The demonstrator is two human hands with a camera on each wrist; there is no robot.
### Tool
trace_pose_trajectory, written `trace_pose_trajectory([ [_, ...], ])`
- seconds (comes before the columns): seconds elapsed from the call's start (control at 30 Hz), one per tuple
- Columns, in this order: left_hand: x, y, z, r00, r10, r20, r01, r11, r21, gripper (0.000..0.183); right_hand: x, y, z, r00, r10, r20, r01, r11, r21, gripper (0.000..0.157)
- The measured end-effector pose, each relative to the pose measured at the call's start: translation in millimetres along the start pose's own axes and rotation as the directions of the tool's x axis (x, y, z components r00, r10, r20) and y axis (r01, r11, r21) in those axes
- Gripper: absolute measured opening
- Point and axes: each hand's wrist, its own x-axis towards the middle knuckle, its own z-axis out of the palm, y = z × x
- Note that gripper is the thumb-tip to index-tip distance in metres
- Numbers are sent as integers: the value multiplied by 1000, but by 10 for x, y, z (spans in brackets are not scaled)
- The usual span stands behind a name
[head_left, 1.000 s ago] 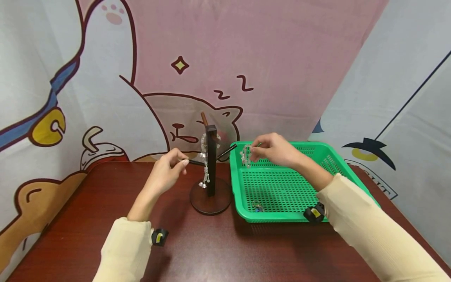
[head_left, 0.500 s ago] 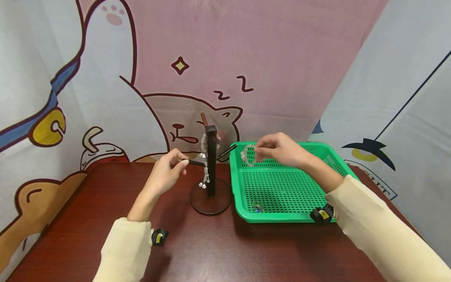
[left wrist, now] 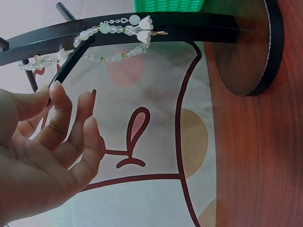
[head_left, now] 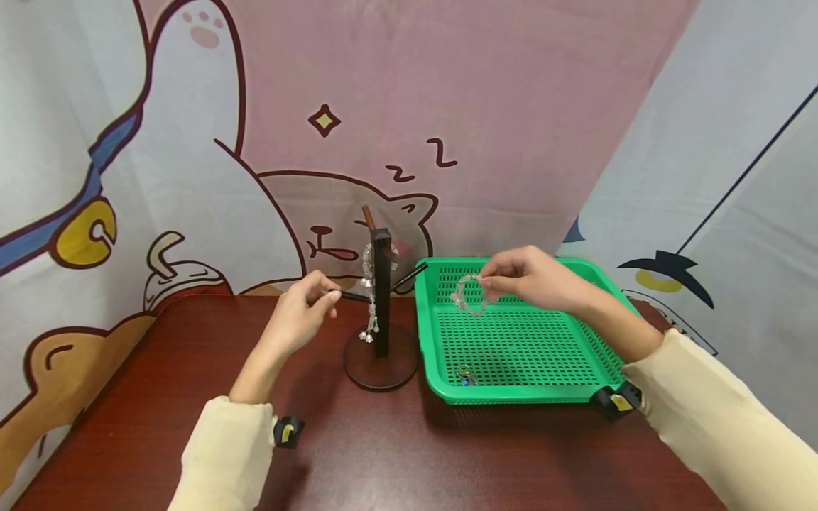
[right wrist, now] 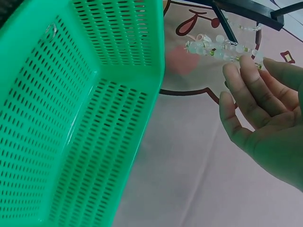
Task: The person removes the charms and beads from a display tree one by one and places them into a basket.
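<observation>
My left hand (head_left: 299, 312) pinches the end of a thin black peg (left wrist: 75, 61) on the left side of a dark wooden jewelry stand (head_left: 381, 305). A clear beaded bracelet (left wrist: 111, 29) with white flower charms hangs from that peg. Higher on the stand hangs another beaded bracelet (head_left: 367, 261). With thumb and fingertips my right hand (head_left: 533, 280) pinches a pale beaded bracelet (head_left: 471, 294), which dangles as a loop over the left part of the green basket (head_left: 427, 355). The stand's right peg (head_left: 411, 275) points toward the basket and is bare.
Small rings with a blue piece (head_left: 467, 375) lie in the basket's front left corner. The stand's round base (head_left: 381, 362) sits on the reddish-brown table (head_left: 192, 397), close beside the basket. A printed cloth (head_left: 511, 128) hangs behind the table.
My right hand has moved right and slightly down with the bracelet, away from the stand's right peg. The left hand keeps its hold on the left peg.
</observation>
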Motion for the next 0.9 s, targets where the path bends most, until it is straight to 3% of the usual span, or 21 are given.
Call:
trace_pose_trajectory([
  [0.47, -4, -5, -1, 1000, -13, 6, 13, 1000, -1, 6, -460, 161, -62, 998, -6, 69, 9, 998, -54, 10],
  [0.9, -13, -1, -11, 1000, -22, 6, 22, 1000, 1, 6, -808, 441, 81, 993, -4, 116, 0, 999, 34, 12],
])
